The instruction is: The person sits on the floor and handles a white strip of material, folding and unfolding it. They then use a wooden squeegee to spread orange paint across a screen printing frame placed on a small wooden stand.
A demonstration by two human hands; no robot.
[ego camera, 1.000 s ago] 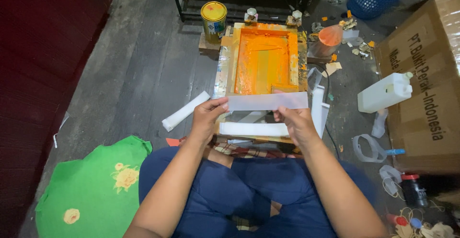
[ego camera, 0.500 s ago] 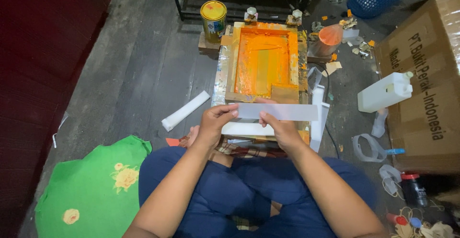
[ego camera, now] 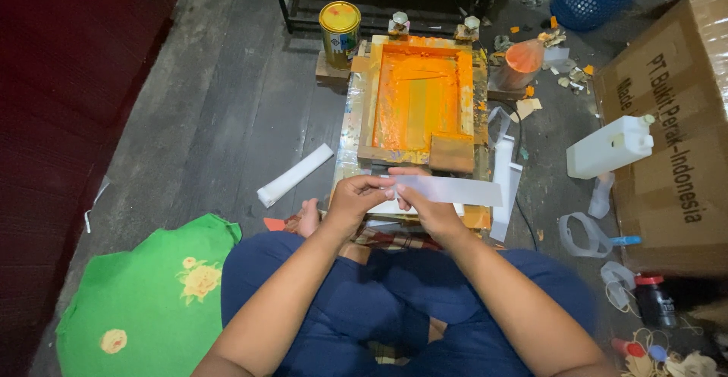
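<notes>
I sit cross-legged on a dark, worn plank floor (ego camera: 227, 119), with a printing frame (ego camera: 421, 100) thick with orange ink straight ahead of my knees. Both my hands meet just in front of it: my left hand (ego camera: 356, 199) and right hand (ego camera: 428, 210) pinch the left end of a long white strip (ego camera: 455, 190), which reaches out to the right, lifted clear of the frame's near edge. The step in hand looks like sorting or peeling one strip from the small stack below, so I judge the next move needs a steady fingertip grip and a flat, straight lay. Around me: a yellow-lidded tin (ego camera: 340, 32) beyond the frame on the left, a white jug (ego camera: 610, 148) and a cardboard box (ego camera: 667, 134) on the right, a green flowered cloth (ego camera: 148, 301) by my left knee, and a rolled white piece (ego camera: 294, 174) on the floor.
</notes>
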